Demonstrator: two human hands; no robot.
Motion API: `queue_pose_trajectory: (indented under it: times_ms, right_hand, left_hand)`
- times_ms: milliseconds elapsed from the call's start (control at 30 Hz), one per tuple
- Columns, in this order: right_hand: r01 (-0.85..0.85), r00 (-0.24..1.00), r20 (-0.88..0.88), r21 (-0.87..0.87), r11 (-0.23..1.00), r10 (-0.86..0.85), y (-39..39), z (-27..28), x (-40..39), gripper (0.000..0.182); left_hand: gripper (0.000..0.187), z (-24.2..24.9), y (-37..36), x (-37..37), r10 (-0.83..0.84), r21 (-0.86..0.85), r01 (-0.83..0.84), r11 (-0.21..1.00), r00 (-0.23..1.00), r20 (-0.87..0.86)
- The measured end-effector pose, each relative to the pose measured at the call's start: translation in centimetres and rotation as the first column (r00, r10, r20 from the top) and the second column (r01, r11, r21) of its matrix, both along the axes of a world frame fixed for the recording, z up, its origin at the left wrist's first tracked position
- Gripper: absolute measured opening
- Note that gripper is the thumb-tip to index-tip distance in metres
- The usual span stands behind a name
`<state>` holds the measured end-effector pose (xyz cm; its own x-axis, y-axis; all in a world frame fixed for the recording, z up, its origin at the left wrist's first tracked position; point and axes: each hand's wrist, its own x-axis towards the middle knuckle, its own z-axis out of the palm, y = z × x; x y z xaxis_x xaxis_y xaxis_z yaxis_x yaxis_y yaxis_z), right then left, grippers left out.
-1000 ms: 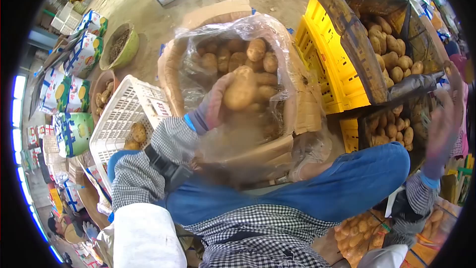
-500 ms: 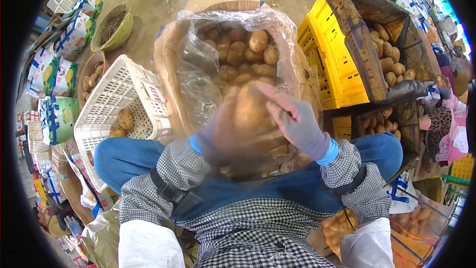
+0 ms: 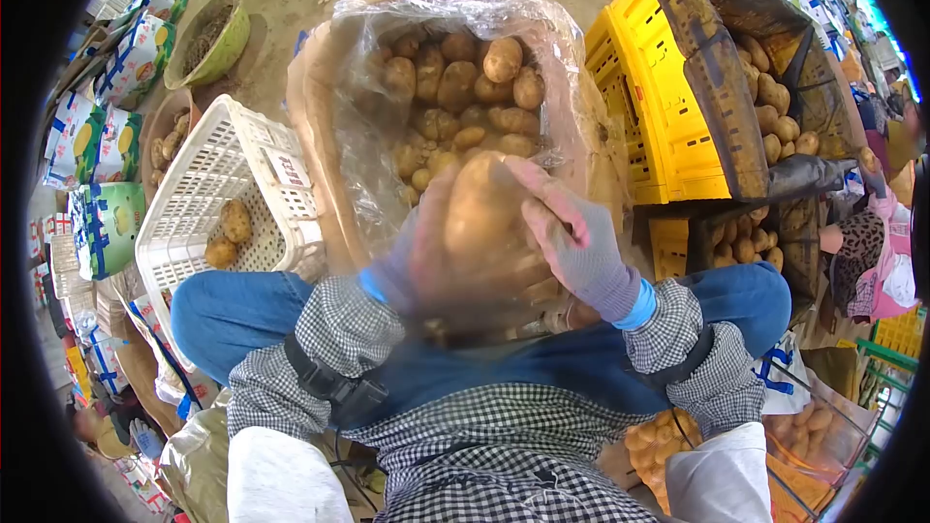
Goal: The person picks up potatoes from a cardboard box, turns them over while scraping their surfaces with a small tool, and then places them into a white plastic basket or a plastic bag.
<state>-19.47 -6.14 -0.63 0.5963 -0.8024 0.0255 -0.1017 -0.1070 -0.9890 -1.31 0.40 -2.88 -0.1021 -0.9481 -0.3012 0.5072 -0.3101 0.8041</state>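
A large potato, blurred by motion, is between my hands above an open, plastic-lined cardboard box. Along its left side lies my left hand in a glove, smeared so that single fingers are hard to make out. My right hand, also gloved, has its fingertips against the potato's upper right side, thumb below the index finger. Beneath them, several more potatoes fill part of the box inside the clear plastic liner.
At left, a white plastic basket holds two potatoes. Yellow crates with dark lining stand at right with potatoes in them. A green tub and printed cartons are farther left. Another person's pink clothing shows at far right.
The view has shifted slightly. Both hands stay around the potato over the box, with the left hand and potato still blurred.
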Motion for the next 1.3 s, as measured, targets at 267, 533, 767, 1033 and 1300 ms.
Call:
queue_pose_trajectory:
  times_ms: [267,533,767,1033,1300]
  right_hand:
    - [-0.025,0.999,-0.045,-0.045,0.999,0.023,-0.2,0.2,-0.3,0.042]
    - [0.027,0.998,0.045,0.206,0.978,-0.037,0.3,0.0,-0.4,0.04]
    - [-0.018,1.0,-0.011,-0.059,0.998,0.018,0.5,-0.2,-0.1,0.043]
    - [-0.029,0.998,-0.063,-0.197,0.98,0.017,0.1,-0.1,-0.1,0.043]
    - [0.005,1.0,-0.006,-0.197,0.98,-0.006,-0.7,-0.6,0.0,0.04]
  left_hand:
    - [0.042,0.7,-0.2,-0.5,-0.04,0.054,0.042,0.998,0.998,-0.041]
    - [0.039,0.7,-0.1,-0.7,-0.046,0.077,0.05,0.996,0.998,-0.051]
    - [0.037,0.4,0.2,-0.5,-0.057,0.076,0.058,0.995,0.998,-0.011]
    - [0.048,3.0,-0.7,-1.2,0.111,0.307,-0.023,0.951,0.956,-0.271]
    - [0.053,2.3,-0.8,-0.5,-0.007,0.109,-0.002,0.994,0.997,0.08]
